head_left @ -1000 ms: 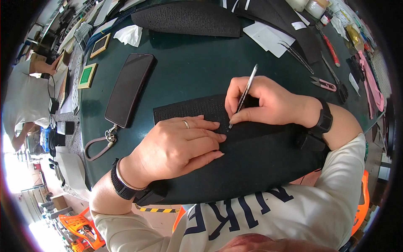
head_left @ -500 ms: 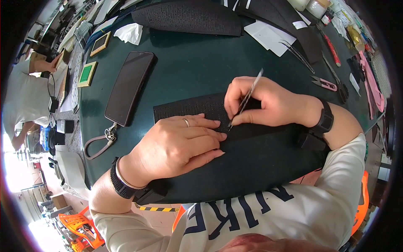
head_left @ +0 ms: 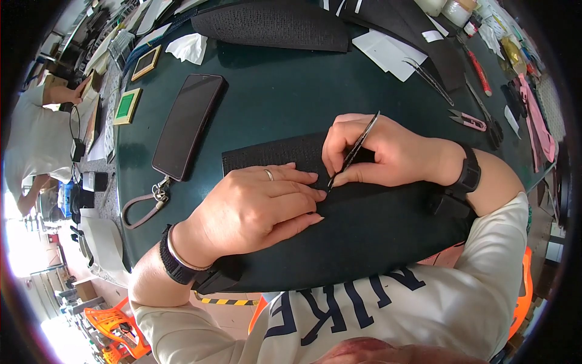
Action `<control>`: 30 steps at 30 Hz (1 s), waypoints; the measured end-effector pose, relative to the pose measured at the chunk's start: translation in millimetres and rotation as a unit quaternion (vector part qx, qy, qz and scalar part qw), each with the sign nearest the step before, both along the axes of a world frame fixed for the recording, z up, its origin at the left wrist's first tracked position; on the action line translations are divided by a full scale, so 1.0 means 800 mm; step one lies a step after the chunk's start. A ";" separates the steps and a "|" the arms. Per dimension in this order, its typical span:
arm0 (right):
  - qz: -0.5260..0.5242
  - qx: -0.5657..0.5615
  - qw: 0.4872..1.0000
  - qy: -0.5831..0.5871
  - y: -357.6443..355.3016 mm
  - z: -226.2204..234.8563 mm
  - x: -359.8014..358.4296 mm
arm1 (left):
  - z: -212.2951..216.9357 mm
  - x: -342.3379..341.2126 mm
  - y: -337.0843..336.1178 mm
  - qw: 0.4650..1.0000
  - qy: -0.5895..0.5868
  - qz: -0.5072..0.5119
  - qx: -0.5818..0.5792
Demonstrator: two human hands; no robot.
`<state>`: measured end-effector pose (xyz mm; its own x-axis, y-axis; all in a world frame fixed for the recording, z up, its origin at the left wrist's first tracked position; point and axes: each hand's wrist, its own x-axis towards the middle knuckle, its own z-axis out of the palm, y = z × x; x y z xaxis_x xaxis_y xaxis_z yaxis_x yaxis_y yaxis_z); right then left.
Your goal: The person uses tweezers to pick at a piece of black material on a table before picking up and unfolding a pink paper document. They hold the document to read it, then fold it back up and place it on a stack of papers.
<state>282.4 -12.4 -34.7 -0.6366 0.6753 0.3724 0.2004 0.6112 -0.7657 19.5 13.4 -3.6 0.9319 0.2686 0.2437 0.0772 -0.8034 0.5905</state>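
A black textured sheet (head_left: 267,153), perforated or woven in look, lies on the dark green table in front of me. My left hand (head_left: 260,206) rests flat on its near part, fingers stretched toward the right and holding nothing. Between thumb and fingers, my right hand (head_left: 385,151) pinches slim metal tweezers (head_left: 361,138), tilted with the upper end to the right. Their lower tip meets the black sheet just beside my left fingertips. Both palms hide much of the sheet's near edge.
Left of the sheet lies a phone (head_left: 189,124) with a wrist strap. Farther off are a larger black textured piece (head_left: 273,27), white paper (head_left: 388,53) and curved tweezers (head_left: 431,82). Pink snips (head_left: 468,120) and scissors (head_left: 488,118) lie right. Another person (head_left: 39,139) stands at far left.
The tweezers have turned a little in my right hand, and their upper end sits slightly lower. My left hand stays almost in place.
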 end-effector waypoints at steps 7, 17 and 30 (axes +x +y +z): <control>-0.024 -0.209 0.977 0.048 -0.006 0.006 0.001 | 0.000 -0.001 0.000 1.000 0.003 0.001 -0.003; -0.024 -0.172 0.985 -0.002 -0.006 0.013 0.001 | 0.001 0.000 0.000 1.000 0.004 0.000 -0.002; -0.004 -0.159 0.987 0.006 -0.003 0.012 0.005 | 0.002 0.001 0.001 1.000 0.008 -0.003 0.001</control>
